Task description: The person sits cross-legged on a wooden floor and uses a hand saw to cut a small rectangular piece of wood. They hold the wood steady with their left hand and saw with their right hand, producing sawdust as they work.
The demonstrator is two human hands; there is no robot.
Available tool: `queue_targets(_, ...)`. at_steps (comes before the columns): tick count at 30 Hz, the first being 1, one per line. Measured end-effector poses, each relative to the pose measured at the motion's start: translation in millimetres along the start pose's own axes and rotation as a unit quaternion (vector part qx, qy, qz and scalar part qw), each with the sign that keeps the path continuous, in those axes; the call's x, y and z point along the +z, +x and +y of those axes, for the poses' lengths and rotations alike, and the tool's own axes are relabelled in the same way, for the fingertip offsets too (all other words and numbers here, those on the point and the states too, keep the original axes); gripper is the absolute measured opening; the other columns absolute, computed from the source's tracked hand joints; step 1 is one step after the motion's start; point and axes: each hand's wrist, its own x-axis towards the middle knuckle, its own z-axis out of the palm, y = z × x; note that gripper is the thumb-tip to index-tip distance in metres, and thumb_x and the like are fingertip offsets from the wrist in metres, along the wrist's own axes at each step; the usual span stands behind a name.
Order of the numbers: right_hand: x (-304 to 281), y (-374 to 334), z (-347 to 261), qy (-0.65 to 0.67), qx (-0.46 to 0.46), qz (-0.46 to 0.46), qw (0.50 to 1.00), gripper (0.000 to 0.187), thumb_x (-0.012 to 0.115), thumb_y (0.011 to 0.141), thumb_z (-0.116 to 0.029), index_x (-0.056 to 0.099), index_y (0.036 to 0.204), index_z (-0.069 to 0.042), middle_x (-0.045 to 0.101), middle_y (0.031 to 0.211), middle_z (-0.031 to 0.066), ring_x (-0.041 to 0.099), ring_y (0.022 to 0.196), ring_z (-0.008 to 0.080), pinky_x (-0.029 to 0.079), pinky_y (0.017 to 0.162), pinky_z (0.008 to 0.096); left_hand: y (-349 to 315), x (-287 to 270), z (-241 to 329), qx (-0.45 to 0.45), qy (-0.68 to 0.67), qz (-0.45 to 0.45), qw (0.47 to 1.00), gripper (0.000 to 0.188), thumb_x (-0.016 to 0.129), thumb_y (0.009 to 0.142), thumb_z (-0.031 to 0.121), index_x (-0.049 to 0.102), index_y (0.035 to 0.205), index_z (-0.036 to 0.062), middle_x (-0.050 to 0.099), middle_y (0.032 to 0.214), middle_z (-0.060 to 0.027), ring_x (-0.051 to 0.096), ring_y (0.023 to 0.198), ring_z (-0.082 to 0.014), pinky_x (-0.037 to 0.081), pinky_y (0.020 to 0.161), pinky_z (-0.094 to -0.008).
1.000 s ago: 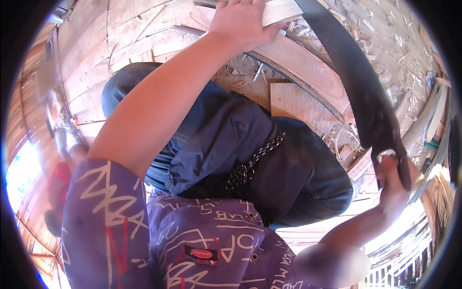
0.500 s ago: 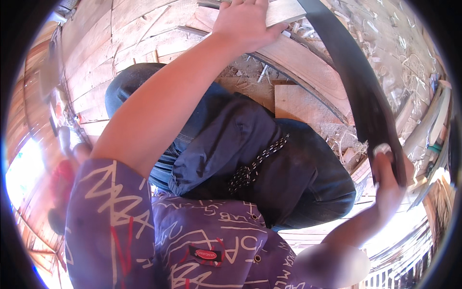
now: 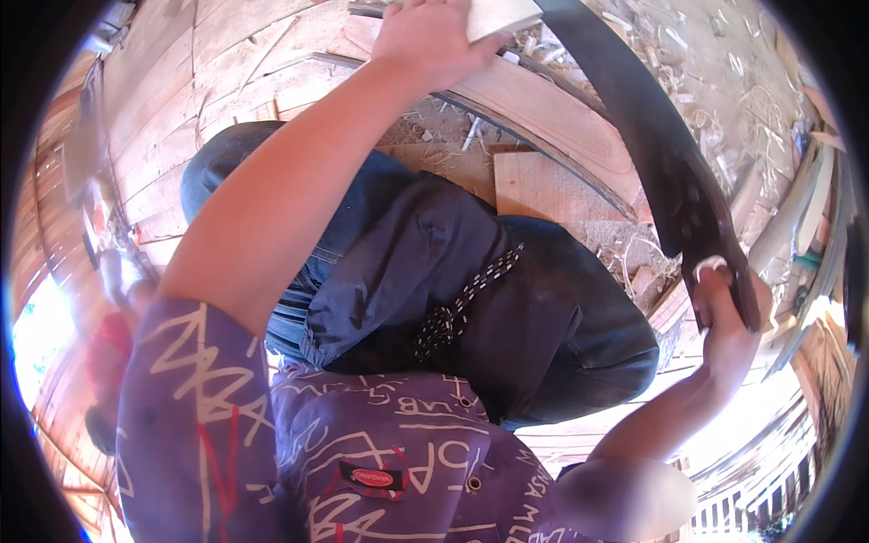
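Observation:
My right hand (image 3: 731,303) is closed round the handle of a handsaw (image 3: 644,136). Its long dark blade slants up and away to the left, to the top edge of the view. There it meets the end of a pale wooden board (image 3: 505,16). My left hand (image 3: 427,38) bears down on that board with its thumb spread along the near side; the fingertips are cut off by the frame's edge. The blade's far tip is out of view. A wider curved-edge plank (image 3: 552,118) lies under and nearer than the pale board.
My bent legs (image 3: 579,317) in dark trousers are between my arms. A short square wood offcut (image 3: 539,185) lies by my knee. Shavings (image 3: 715,118) litter the right side, with stacked wood strips (image 3: 806,208) at the far right. A blurred person (image 3: 113,335) is at the left.
The whole view has shifted slightly, so most things appear farther left. Against the boards, my right hand and the saw have moved a little to the right. My left hand stays on the board.

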Motion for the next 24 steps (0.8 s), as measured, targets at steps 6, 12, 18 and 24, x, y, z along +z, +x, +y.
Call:
queue_targets(6,-42.5,-40.6,0.1,0.024,-0.018,0.072,0.997,0.013,0.064,0.082,-0.011,0.054,0.079,-0.003,0.042,0.053,-0.0037,0.033,0.042,0.0034,0.027,0.041,0.0182,-1.3,6.5,-7.4,0.008,0.016,0.008,1.000,0.071,0.052,0.084,0.048,0.044,0.124,-0.0100,0.048,0.123,-0.0330,0.041,0.122,-0.0450,0.032,0.105,-0.0471)
queue_targets(12,-9.7,-3.0,-0.4,0.039,0.031,0.003,0.999,0.018,0.068,0.077,-0.009,0.052,0.071,-0.003,0.043,0.054,-0.0028,0.034,0.044,0.0037,0.025,0.043,0.0201,5.0,20.6,-10.1,0.029,0.029,0.009,0.999,0.070,0.053,0.084,0.048,0.045,0.121,-0.0117,0.051,0.120,-0.0336,0.043,0.120,-0.0466,0.033,0.104,-0.0461)
queue_targets(18,-45.0,-38.5,0.1,0.011,-0.011,0.068,0.998,0.031,0.074,0.073,-0.018,0.064,0.093,0.004,0.046,0.056,-0.0034,0.041,0.053,0.0033,0.029,0.049,0.0203,2.1,5.9,-8.3,0.011,0.006,-0.014,1.000,0.071,0.052,0.084,0.048,0.045,0.121,-0.0126,0.051,0.119,-0.0341,0.042,0.121,-0.0465,0.033,0.104,-0.0458)
queue_targets(24,-38.2,-41.1,0.8,-0.002,0.032,0.095,0.995,0.022,0.071,0.076,-0.016,0.060,0.085,0.001,0.046,0.055,-0.0029,0.040,0.048,0.0028,0.026,0.046,0.0180,1.3,11.1,-7.0,0.019,0.021,-0.005,1.000,0.073,0.051,0.084,0.049,0.043,0.125,-0.0113,0.049,0.123,-0.0335,0.040,0.123,-0.0454,0.031,0.106,-0.0454)
